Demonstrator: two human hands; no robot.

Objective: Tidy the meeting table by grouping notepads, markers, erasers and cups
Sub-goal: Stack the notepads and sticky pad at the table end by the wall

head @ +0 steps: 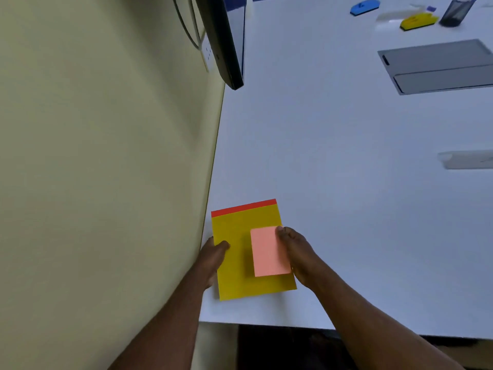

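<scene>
Yellow notepad (240,252), red binding strip along its far edge, lying flat at the near left corner of the white table (333,169), close against the cream wall (93,156). Pink notepad (269,252), smaller, lying on top of the yellow one toward its right side. Left hand (213,259): grips the yellow notepad's left edge, thumb curled over onto the top face, remaining fingers hidden beneath or behind the pad. Right hand (298,256): set against the right edges of both pads, one fingertip touching the pink notepad's far right corner; whether the fingers curl under the stack cannot be told. Far beyond the hands, to the right: blue eraser (364,7), yellow eraser (418,21) and a dark mesh cup (454,12), well apart from the pads, blurred. Grey panel (437,66) set in the tabletop, between those items and the hands. Black screen edge (221,41) mounted on the wall, beyond the left hand.
</scene>
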